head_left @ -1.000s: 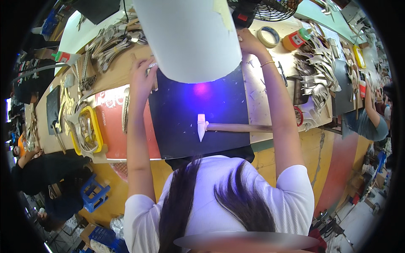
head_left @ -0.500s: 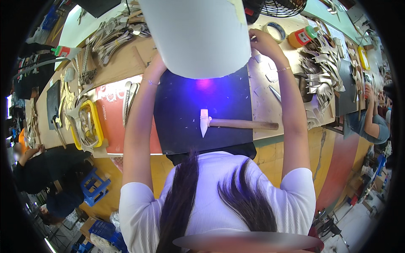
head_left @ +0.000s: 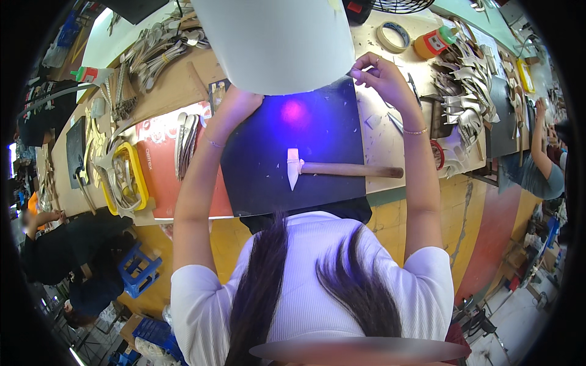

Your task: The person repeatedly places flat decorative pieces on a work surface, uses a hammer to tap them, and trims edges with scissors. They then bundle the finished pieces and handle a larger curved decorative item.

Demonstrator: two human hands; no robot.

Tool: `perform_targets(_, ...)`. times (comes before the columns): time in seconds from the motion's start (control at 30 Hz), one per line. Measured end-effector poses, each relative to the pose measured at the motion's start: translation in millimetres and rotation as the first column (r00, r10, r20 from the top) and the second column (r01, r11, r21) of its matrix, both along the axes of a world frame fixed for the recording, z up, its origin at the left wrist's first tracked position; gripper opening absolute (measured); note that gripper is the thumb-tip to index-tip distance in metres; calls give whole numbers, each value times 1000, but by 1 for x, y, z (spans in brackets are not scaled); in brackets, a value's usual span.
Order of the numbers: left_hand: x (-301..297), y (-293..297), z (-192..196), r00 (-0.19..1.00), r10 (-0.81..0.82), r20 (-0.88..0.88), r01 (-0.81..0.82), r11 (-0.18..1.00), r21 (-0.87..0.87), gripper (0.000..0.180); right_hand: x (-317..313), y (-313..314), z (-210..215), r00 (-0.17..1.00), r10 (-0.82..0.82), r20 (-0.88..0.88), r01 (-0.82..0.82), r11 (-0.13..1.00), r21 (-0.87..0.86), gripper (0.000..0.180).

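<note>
A large white cylinder, like a lamp shade (head_left: 274,46), hangs over a black mat (head_left: 262,183), with blue-violet light and a pink spot below it. My left hand (head_left: 243,105) is at the mat's far left edge beside the shade, its fingertips hidden. To the right of the shade is my right hand (head_left: 381,79), thumb and forefinger drawn together by its rim. Whatever lies between them is too small or hidden to name. A hammer (head_left: 351,171) with a wooden handle lies on the mat between my forearms, its pale head to the left.
Bundled spoons and forks (head_left: 165,52) lie at the back left, more cutlery (head_left: 464,97) at the right. A yellow tray (head_left: 141,177) stands left of a red sheet (head_left: 165,183). A tape roll (head_left: 392,38) and an orange bottle (head_left: 434,43) are at the back right.
My right hand has come out from behind the shade, its fingers now showing. More of my left hand shows too. The shade sits slightly higher and further left in view.
</note>
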State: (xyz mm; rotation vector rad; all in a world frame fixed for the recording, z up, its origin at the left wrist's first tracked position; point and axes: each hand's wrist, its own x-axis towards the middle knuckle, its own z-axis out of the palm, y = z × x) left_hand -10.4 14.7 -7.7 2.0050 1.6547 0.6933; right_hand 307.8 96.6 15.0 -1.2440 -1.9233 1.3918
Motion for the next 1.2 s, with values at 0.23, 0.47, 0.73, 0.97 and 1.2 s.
perform_targets(0.23,10,-16,-18,988,55,-144,-23,976,217,20,-22,-24,13,995,94,-32,-98,984,-150,13)
perform_targets(0.47,-9,-11,-42,997,69,-18,-64,980,189,23,-19,-47,10,882,471,23,-447,851,-274,10)
perform_targets(0.73,9,-18,-43,998,-1,-70,20,962,274,22,-45,26,-15,932,-88,351,-108,859,501,21)
perform_targets(0.97,14,-24,-48,992,73,-100,-34,938,346,23,-81,149,-62,748,142,649,-439,839,321,42)
perform_targets(1.2,19,-27,-38,998,2,-61,18,947,321,27,-67,142,-60,924,13,383,-191,883,430,31)
